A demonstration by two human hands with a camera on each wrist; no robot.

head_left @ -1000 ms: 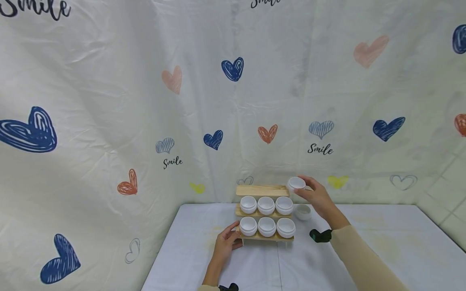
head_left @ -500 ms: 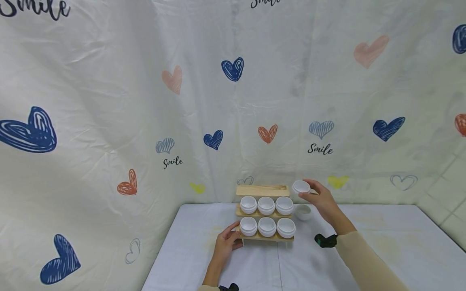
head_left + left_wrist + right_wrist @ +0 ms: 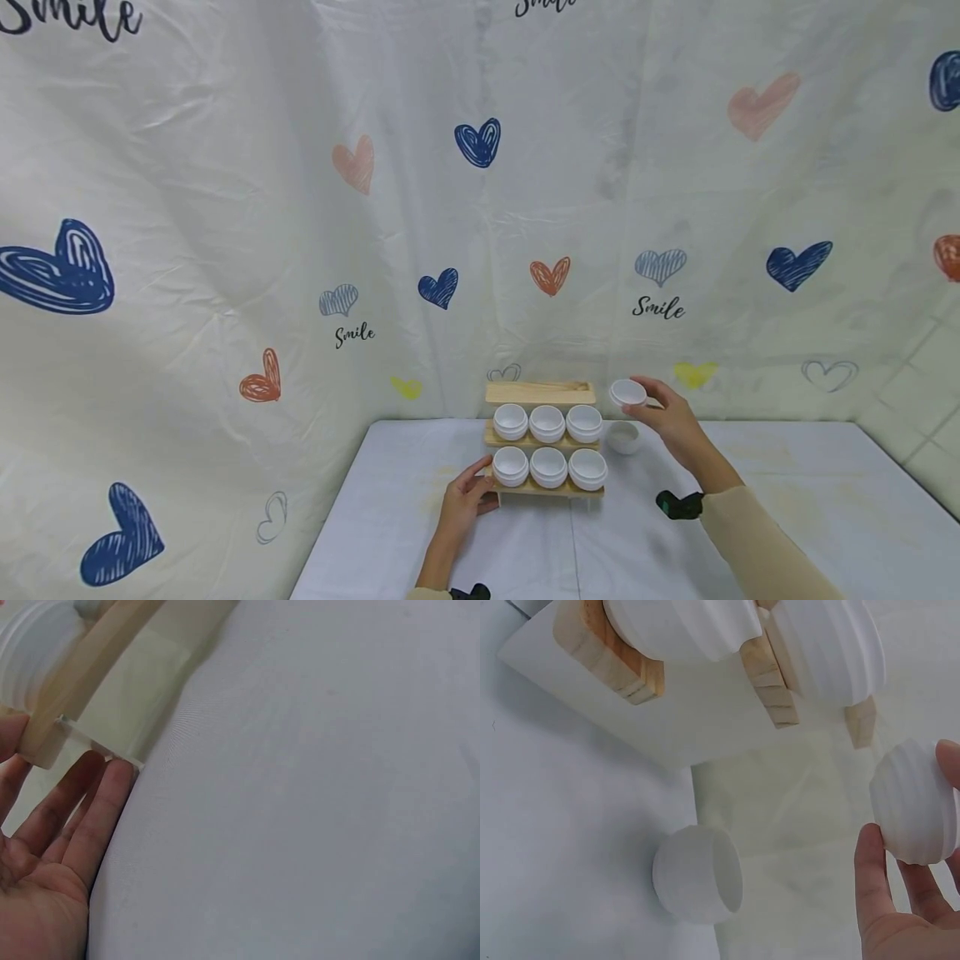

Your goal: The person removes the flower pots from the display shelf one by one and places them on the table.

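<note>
My right hand holds a small white cup in the air, right of a three-step wooden stand. The right wrist view shows this cup's ribbed side between the thumb and fingers. My left hand grips the left end of the stand's lowest step, with its fingertips at the clear leg in the left wrist view. White cups fill the middle and lowest steps in rows of three. The top step carries none. Below the raised cup, another white cup stands on the table.
A white cloth covers the table. Behind it hangs a white curtain printed with hearts, close to the table's back edge. Pale tiles show at the right. A dark wrist device sits at the right sleeve.
My right hand has carried its cup rightward and slightly down, away from the end of the top step. The left hand and the stand have stayed in place.
</note>
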